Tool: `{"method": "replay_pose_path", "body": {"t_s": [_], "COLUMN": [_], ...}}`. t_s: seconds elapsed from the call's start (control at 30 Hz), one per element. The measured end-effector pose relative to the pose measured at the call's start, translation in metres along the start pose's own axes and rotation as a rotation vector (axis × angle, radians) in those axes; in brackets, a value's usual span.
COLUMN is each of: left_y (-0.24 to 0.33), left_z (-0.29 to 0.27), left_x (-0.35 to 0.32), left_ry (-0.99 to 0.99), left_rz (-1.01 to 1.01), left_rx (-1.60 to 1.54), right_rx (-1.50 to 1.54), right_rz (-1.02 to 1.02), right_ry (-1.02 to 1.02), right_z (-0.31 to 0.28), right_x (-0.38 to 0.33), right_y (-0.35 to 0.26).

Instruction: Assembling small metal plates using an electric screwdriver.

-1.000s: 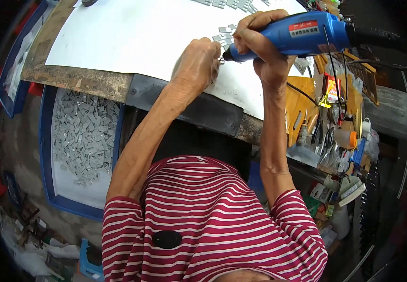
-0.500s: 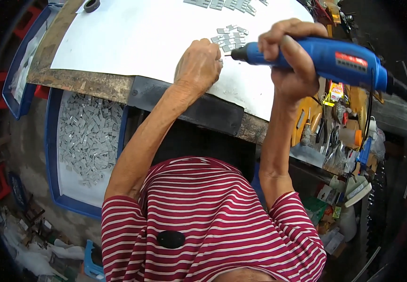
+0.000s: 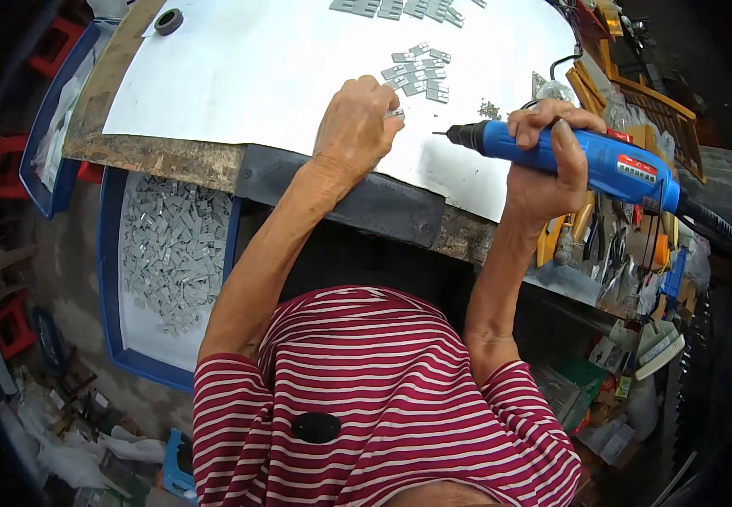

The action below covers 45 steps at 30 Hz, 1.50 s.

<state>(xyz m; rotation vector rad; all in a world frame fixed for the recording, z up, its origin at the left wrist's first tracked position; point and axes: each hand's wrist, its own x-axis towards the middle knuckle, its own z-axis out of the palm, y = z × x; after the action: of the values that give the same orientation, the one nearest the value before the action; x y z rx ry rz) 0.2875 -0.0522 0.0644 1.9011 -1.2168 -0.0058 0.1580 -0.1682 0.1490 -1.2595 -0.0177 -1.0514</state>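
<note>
Left hand (image 3: 356, 127) rests on the white sheet (image 3: 256, 76), fingers curled & pinching a small grey metal piece (image 3: 396, 112) at its fingertips, prob. to keep it steady for the tool. Right hand (image 3: 547, 165) is wrapped tight round a blue power driver (image 3: 585, 156), held near level, bit aimed at that piece but not touching it. More grey pieces (image 3: 416, 69) lie in a loose cluster just beyond the left hand, w/ another row at the sheet's far edge. Below the sheet's near-left edge sits a blue tray (image 3: 117, 253) full of similar pieces. Black ring (image 3: 168, 20) at the sheet's far-left corner.
</note>
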Motion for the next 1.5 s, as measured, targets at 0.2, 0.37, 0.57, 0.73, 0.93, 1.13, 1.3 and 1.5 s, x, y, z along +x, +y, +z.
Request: {"method": "replay_pose_path", "body": {"t_s": [0.2, 0.37, 0.57, 0.73, 0.93, 1.13, 1.3, 1.5], "left_y": [0.001, 0.000, 0.002, 0.004, 0.007, 0.006, 0.007, 0.007], "left_z": [-0.002, -0.004, -0.004, -0.004, -0.004, -0.005, -0.007, -0.005], "left_x": [0.000, 0.000, 0.001, 0.001, 0.001, 0.000, 0.000, 0.000], "left_ry": [-0.009, -0.035, -0.046, -0.051, -0.039, -0.047, -0.064, -0.068], "left_rz": [0.013, -0.018, -0.017, -0.066, -0.035, -0.027, -0.040, -0.035], "left_rx": [-0.025, -0.037, -0.038, -0.065, -0.098, -0.144, -0.148, -0.131], "right_rx": [0.015, 0.001, -0.018, -0.054, -0.078, -0.078, -0.079, -0.115], "right_rz": [-0.052, -0.065, -0.071, -0.076, -0.124, -0.129, -0.153, -0.169], "right_ry": [0.017, 0.036, 0.075, 0.067, 0.095, 0.103, 0.072, 0.061], "right_z": [-0.013, -0.022, -0.022, -0.016, -0.011, -0.005, -0.003, -0.001], "right_x": [-0.003, -0.004, -0.003, 0.002, 0.009, 0.012, 0.015, 0.016], "right_y": [0.002, 0.004, 0.004, 0.008, 0.014, 0.022, 0.026, 0.027]}}
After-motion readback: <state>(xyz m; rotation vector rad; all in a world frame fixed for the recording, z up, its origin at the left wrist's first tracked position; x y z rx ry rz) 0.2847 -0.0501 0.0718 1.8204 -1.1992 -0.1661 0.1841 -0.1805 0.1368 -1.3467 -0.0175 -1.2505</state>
